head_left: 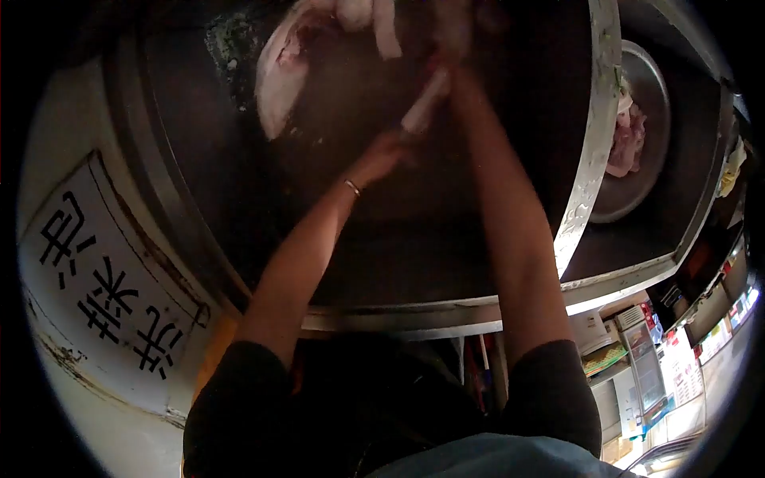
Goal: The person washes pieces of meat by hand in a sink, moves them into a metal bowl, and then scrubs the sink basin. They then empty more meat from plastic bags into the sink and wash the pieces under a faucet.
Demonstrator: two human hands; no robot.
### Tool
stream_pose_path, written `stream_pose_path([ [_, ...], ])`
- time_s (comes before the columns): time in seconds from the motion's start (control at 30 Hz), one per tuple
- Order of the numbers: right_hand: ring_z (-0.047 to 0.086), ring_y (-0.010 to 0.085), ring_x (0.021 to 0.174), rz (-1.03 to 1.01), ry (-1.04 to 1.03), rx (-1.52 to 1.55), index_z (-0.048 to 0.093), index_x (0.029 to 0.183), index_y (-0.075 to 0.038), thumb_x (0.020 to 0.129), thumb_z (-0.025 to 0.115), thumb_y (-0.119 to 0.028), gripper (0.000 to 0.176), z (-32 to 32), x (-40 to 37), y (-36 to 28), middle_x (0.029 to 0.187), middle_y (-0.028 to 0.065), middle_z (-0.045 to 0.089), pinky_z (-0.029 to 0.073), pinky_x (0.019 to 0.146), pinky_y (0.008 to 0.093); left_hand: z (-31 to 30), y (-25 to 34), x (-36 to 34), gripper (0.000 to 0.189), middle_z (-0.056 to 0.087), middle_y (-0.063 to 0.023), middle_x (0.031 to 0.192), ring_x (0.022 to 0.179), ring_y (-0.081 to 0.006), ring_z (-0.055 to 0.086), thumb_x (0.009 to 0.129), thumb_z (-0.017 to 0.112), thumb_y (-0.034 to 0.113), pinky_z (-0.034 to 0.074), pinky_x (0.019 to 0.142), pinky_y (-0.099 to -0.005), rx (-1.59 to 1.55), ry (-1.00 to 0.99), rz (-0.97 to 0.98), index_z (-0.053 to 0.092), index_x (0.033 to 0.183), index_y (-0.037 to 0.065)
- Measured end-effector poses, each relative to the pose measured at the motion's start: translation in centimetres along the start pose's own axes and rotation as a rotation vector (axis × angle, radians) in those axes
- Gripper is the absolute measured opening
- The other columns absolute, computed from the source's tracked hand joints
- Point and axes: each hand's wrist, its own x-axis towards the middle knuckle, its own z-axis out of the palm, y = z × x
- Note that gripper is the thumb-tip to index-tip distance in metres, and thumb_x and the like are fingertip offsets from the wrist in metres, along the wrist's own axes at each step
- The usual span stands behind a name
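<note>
Both my hands reach into a dark metal sink [351, 231]. My left hand [386, 155], with a ring-like band at its wrist, is closed around the near end of a pale, long, flat piece [426, 103]. Blur hides whether that piece is a blade or a strip of meat. Farther in, my right hand [458, 72] is at the piece's far end, its fingers smeared by motion and in shadow. Another pale, blurred shape [453, 28] lies just beyond it. Left of my hands, a large slab of raw, fatty meat [283, 84] rests in the sink.
A metal divider [590, 159] separates this sink from a second basin on the right. There a round metal bowl [649, 183] holds raw pink meat [628, 139]. A sign with Chinese characters [107, 279] is on the left. Boxes and papers [645, 358] are at lower right.
</note>
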Motion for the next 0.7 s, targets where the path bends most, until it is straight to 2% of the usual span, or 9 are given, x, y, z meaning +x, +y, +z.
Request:
stream_pose_path([
  [0.1,0.056,0.0168,0.089,-0.054,-0.035,0.156,0.05,0.109,-0.005,0.079,0.061,-0.025,0.037,-1.3,1.1,-1.5,0.099,0.0071,0.058,0.046,0.075,0.0311,-0.5,-0.9,-0.9,0.026,0.053,-0.0008,0.07,0.06,-0.0082,0.049,0.087,0.049,0.031,0.041,0.052,-0.0236,-0.309,-0.104,-0.069,0.054,0.094,0.007],
  [0.17,0.055,0.0163,0.091,-0.028,-0.122,0.144,0.05,0.108,-0.005,0.079,0.061,-0.026,0.037,-0.8,-0.9,-1.7,0.099,0.0069,0.058,0.045,0.077,0.0313,-0.9,1.6,-1.0,0.03,0.043,0.0028,0.061,0.05,-0.0059,0.04,0.089,0.045,0.037,0.031,0.042,-0.0207,-0.533,-0.004,-0.475,0.051,0.084,0.009],
  [0.23,0.054,0.0156,0.094,0.026,-0.278,0.073,0.051,0.107,-0.005,0.08,0.062,-0.028,0.037,0.6,-4.0,-1.9,0.098,0.0058,0.058,0.043,0.081,0.0319,-0.9,2.0,-0.1,0.033,0.038,0.0041,0.059,0.047,-0.0052,0.035,0.089,0.044,0.041,0.026,0.04,-0.0204,-0.663,-0.003,-0.409,0.049,0.079,0.01],
  [0.3,0.053,0.0152,0.095,0.139,-0.226,-0.029,0.051,0.108,-0.005,0.08,0.061,-0.03,0.039,2.2,-6.7,-1.5,0.099,0.0049,0.058,0.041,0.082,0.0313,-1.3,1.5,0.4,0.037,0.033,0.0054,0.057,0.044,-0.0045,0.029,0.088,0.043,0.044,0.022,0.037,-0.0202,-0.79,-0.008,-0.345,0.046,0.075,0.01],
  [0.33,0.052,0.0148,0.097,0.247,-0.171,-0.129,0.051,0.109,-0.006,0.08,0.061,-0.032,0.04,2.6,-7.2,-1.4,0.099,0.004,0.057,0.04,0.084,0.0308,-1.6,1.1,0.4,0.038,0.038,0.0039,0.059,0.047,-0.0058,0.035,0.088,0.043,0.046,0.025,0.039,-0.0204,-0.797,-0.039,-0.337,0.049,0.08,0.009],
  [0.4,0.052,0.0148,0.096,0.187,-0.143,-0.073,0.051,0.109,-0.006,0.08,0.061,-0.033,0.041,2.6,-6.6,-1.2,0.101,0.0035,0.057,0.04,0.082,0.0302,-1.9,0.4,0.2,0.041,0.044,0.0024,0.061,0.049,-0.0072,0.04,0.087,0.043,0.048,0.028,0.042,-0.0206,-0.796,-0.069,-0.329,0.051,0.085,0.008],
  [0.5,0.052,0.0151,0.094,0.161,-0.018,-0.024,0.052,0.108,-0.005,0.08,0.062,-0.033,0.041,2.8,-6.1,-2.2,0.102,0.0032,0.057,0.041,0.081,0.0298,-2.0,0.6,-0.6,0.045,0.054,-0.001,0.074,0.064,-0.0098,0.051,0.088,0.042,0.046,0.039,0.053,-0.0233,-0.511,-0.075,-0.343,0.051,0.103,0.004],
  [0.57,0.052,0.0153,0.094,0.195,0.072,-0.028,0.052,0.108,-0.005,0.079,0.062,-0.033,0.041,2.9,-6.1,-2.4,0.102,0.0036,0.056,0.041,0.081,0.03,-2.6,-0.6,-0.5,0.045,0.057,-0.0032,0.089,0.079,-0.0117,0.054,0.087,0.049,0.038,0.044,0.069,-0.0283,-0.585,-0.26,-0.178,0.048,0.113,0.002],
  [0.7,0.053,0.015,0.09,0.107,0.063,-0.021,0.054,0.104,-0.003,0.078,0.064,-0.033,0.041,2.8,-7.0,-2.2,0.098,0.0043,0.058,0.042,0.078,0.0298,-2.2,3.0,-0.6,0.033,0.055,-0.0013,0.091,0.081,-0.0093,0.053,0.084,0.055,0.026,0.045,0.07,-0.0267,-0.304,-0.18,-0.072,0.052,0.105,0.001],
])
